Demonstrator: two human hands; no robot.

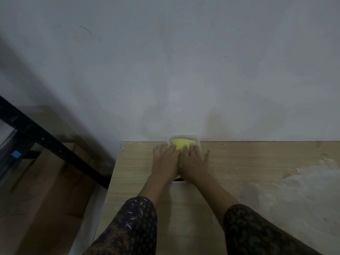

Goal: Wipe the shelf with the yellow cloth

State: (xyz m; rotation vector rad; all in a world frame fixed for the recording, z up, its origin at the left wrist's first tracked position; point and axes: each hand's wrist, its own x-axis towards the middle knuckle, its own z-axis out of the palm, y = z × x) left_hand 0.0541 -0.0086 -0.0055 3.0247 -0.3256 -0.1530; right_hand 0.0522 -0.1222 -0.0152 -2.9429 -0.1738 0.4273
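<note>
The yellow cloth (pixel 181 144) lies on the light wooden shelf top (pixel 248 166), near its far edge against the wall. It sits partly in or on a shallow white tray (pixel 195 137). My left hand (pixel 165 162) and my right hand (pixel 195 161) lie side by side on the cloth with fingers stretched flat, pressing down. Most of the cloth is hidden under both hands; a small dark patch shows below my wrists.
A grey-white wall (pixel 184 70) rises directly behind the shelf. A black metal frame (pixel 55 148) slants across the left, with cardboard boxes (pixel 46 190) below it. The shelf's right part has a pale, worn patch (pixel 303 190). The shelf's left edge drops off near my left arm.
</note>
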